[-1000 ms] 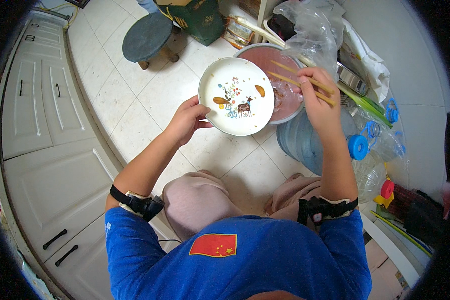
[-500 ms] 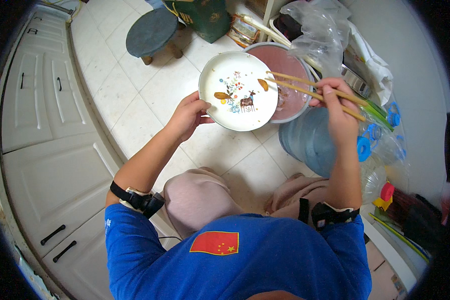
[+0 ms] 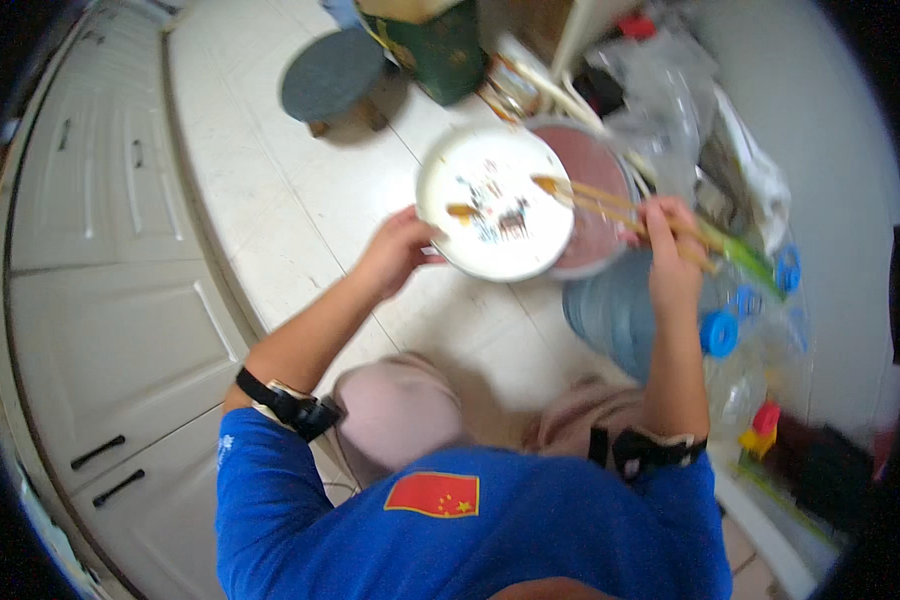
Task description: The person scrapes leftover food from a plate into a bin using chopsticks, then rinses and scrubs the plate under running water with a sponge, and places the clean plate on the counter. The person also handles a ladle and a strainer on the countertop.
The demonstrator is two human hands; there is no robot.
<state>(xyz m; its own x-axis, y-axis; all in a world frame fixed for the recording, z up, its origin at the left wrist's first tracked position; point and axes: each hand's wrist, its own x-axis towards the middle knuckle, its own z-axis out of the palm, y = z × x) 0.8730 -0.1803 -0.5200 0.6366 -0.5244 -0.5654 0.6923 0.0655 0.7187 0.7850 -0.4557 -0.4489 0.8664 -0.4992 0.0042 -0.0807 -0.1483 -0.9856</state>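
Note:
My left hand [image 3: 402, 250] grips the left rim of a round white plate [image 3: 450, 165] with a printed animal and flowers. Two brownish food pieces show on the plate: one piece [image 3: 462, 211] near the left hand, the other [image 3: 545, 184] at the chopstick tips. In my right hand [image 3: 675, 240] are wooden chopsticks [image 3: 600, 193], closed fingers around them, tips over the plate's right side. Partly hidden behind the plate is a pinkish basin [image 3: 602, 165] with a grey rim. Motion blur hides whether the tips pinch the food.
Beyond the plate stand a dark round stool [image 3: 332, 75] and a green bin [image 3: 440, 55]. Right of the basin are clear plastic bags [image 3: 660, 95], a large blue water bottle [image 3: 610, 305] and green stalks [image 3: 750, 262]. White cabinets [image 3: 120, 330] line the left side.
The chopstick tips have come down to the right-hand food piece, which now sits slightly nearer the plate's middle. The whole view has shifted and blurred; the left hand keeps its hold.

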